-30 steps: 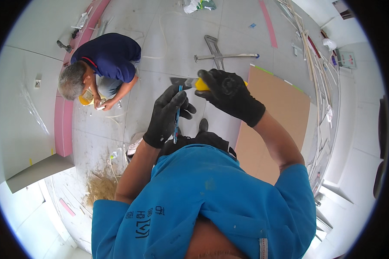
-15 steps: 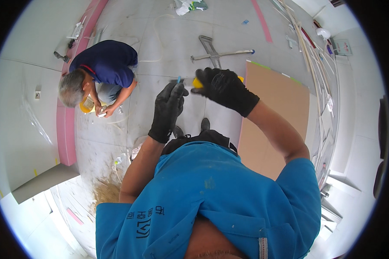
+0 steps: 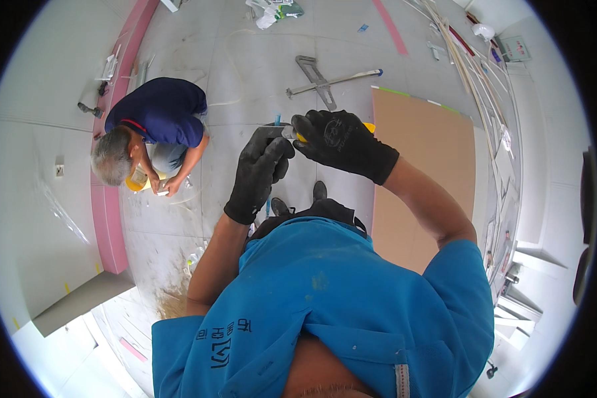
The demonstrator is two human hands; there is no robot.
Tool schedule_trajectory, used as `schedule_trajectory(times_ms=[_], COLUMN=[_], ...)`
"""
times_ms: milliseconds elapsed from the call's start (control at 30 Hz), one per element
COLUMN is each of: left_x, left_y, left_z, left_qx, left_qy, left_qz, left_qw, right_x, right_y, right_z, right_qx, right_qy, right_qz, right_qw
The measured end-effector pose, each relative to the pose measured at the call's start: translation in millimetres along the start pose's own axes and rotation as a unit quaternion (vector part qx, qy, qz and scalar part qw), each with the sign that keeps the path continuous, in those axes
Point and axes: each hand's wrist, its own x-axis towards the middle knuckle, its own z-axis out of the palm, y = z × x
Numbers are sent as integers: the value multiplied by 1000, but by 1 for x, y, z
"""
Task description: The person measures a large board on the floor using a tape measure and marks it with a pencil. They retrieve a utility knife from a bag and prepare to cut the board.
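Both gloved hands, the left hand [image 3: 257,174] and right hand [image 3: 340,142], have drawn closer around the yellow tool [image 3: 300,134].

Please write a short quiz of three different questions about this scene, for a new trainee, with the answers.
1. True or false: both hands wear black gloves.
2. What lies on the floor at the person's right? A) brown board B) red bucket C) coiled hose
3. Fill in: the co-worker crouching on the floor wears a dark ____ shirt.

Key:
1. True: left hand and right hand are gloved, sharing a yellow-handled tool.
2. A, the brown board.
3. Blue: see the co-worker.
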Motion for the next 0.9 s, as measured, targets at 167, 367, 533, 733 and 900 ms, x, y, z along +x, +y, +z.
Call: schedule_trajectory(times_ms=[167,367,533,733,900], left_x=[13,36,28,97,128], left_y=[-11,-11,-4,-24,-13], left_z=[1,21,21,63,97], left_qx=[22,43,148,14,66], left_qy=[-4,15,0,1,-27], left_qz=[5,-51,-109,-33,-74], left_qw=[1000,998,983,999,995], right_x=[-9,-23,-96,-57,-57], right_y=[2,23,171,120,148], right_z=[-1,4,0,0,-7], right_qx=[-11,-41,-226,-26,45], right_qy=[-9,-11,137,96,39], right_qz=[13,53,135,91,60], right_qw=[1000,998,955,991,996])
